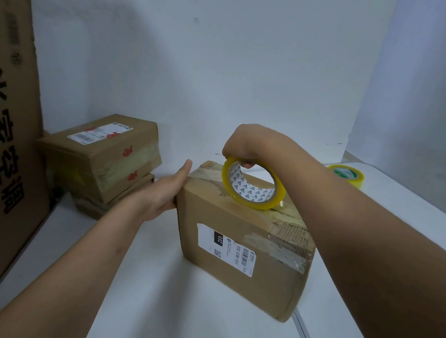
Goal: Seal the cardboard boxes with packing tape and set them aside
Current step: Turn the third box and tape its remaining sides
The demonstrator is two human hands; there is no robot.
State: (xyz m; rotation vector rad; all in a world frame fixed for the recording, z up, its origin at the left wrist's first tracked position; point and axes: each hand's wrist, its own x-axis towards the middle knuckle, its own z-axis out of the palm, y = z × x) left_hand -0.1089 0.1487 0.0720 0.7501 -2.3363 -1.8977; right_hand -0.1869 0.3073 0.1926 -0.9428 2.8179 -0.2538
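A brown cardboard box (241,275) with a white shipping label and torn old tape stands on the white table (147,298) in the middle of the view. My right hand (243,146) grips a yellow roll of packing tape (253,185) from above, fingers through its core; the roll stands on edge on the box's top. My left hand (167,190) lies flat against the box's left side near the top edge, fingers straight and together, holding nothing.
Two cardboard boxes (99,156) are stacked at the back left. A tall printed carton (2,132) fills the left edge. A second tape roll (346,175) lies at the back right. A white wall rises behind, and a seam splits the table at the right.
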